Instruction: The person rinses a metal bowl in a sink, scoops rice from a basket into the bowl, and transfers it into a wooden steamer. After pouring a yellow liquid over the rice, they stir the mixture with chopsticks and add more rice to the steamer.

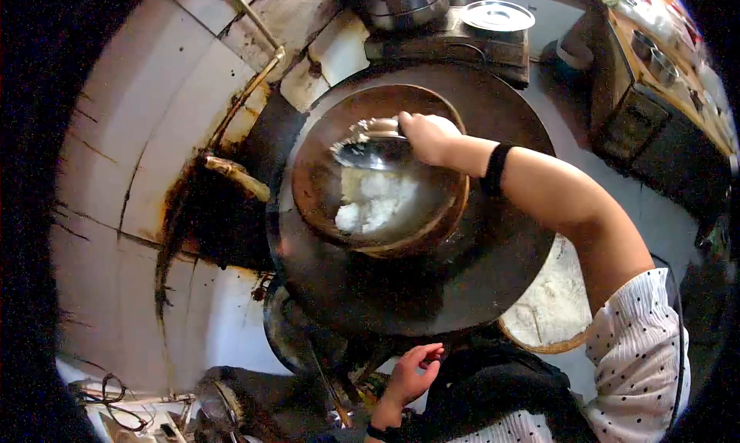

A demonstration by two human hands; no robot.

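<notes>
Right hand point(428, 137) up over the far rim of the wok point(381, 169), its grip wrapped tight around the handle of a steel ladle point(370, 149), whose bowl hangs above the white rice point(375, 203) lying in the middle of the pan. The wok sits in a wide dark round stove top point(462, 281), with stained white tiles point(146, 135) to the left. Left hand point(412, 372) down low near the body, fingers loosely curled and spread, holding nothing.
</notes>
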